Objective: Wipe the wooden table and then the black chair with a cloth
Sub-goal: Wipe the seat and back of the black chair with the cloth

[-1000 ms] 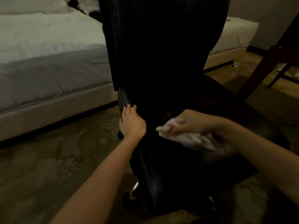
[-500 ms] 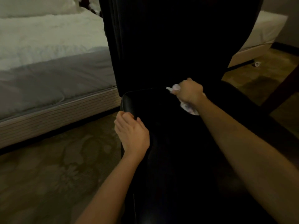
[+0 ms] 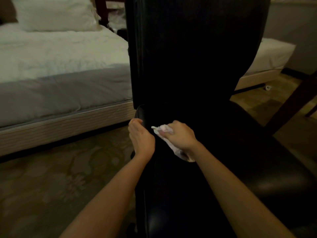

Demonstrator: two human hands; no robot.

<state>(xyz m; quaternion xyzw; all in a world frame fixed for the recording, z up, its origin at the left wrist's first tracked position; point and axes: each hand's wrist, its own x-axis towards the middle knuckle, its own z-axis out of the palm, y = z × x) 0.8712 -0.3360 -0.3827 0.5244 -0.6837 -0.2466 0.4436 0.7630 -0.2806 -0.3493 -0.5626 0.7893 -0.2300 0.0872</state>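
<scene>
The black leather chair [image 3: 214, 152] fills the middle of the view, its tall backrest upright and its seat stretching toward me. My right hand [image 3: 180, 136] presses a crumpled white cloth [image 3: 161, 130] onto the seat near its back left corner. My left hand [image 3: 140, 138] grips the seat's left edge right beside the cloth, fingers curled over the rim. The wooden table's top is out of view.
A bed with white linen and a pillow [image 3: 56, 54] stands close on the left. A second mattress [image 3: 267, 55] lies behind the chair. Dark wooden legs [image 3: 291, 103] rise at the right. Patterned carpet [image 3: 60, 177] covers the floor.
My right hand has dragged the cloth from the seat's back centre leftward, close to my left hand. My left hand has stayed on the seat's left edge.
</scene>
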